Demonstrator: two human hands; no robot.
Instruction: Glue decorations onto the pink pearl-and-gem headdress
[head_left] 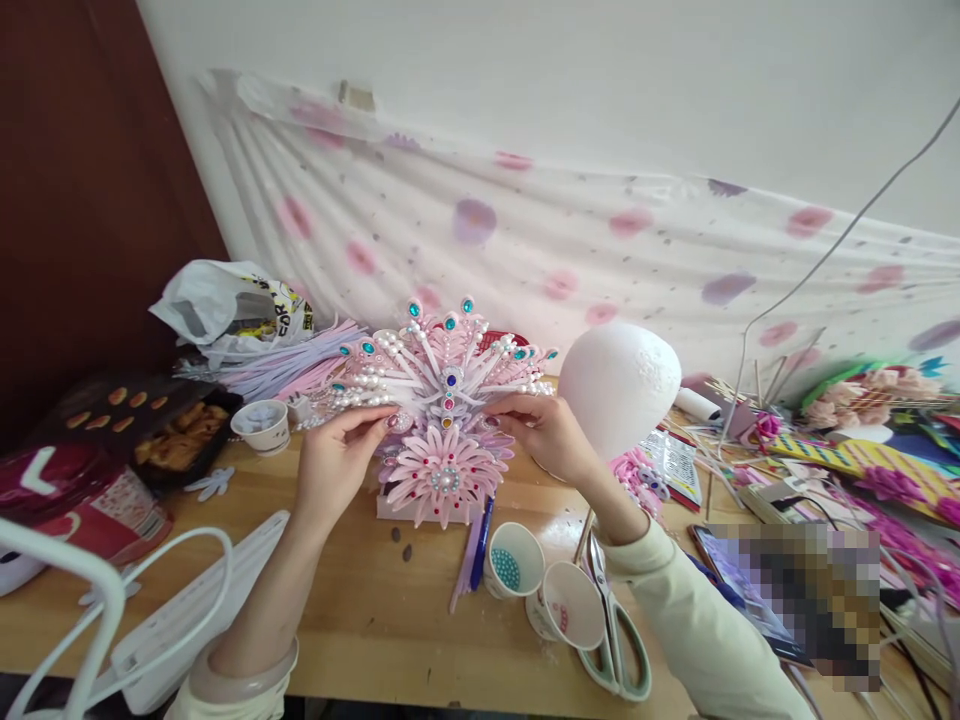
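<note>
A pink and white headdress [448,465] made of fuzzy stems stands upright at the middle of the table. Pearl strings, blue-green gems and a large pink flower with red beads decorate it. At its left side, my left hand [346,445] pinches the edge between thumb and forefinger, by a small round ornament. My right hand [546,428] is closed on the opposite edge, its fingertips partly hidden among the petals. Below the flower, a pale block [412,508] shows under the headdress.
Paper cups, one holding turquoise beads [505,569], stand beside scissors [616,640] and a blue pen [482,545]. A white rounded form [619,385] rises behind my right hand. Left are a power strip [199,610], a small cup [261,428] and bundled stems [292,362]; a phone [750,590] lies right.
</note>
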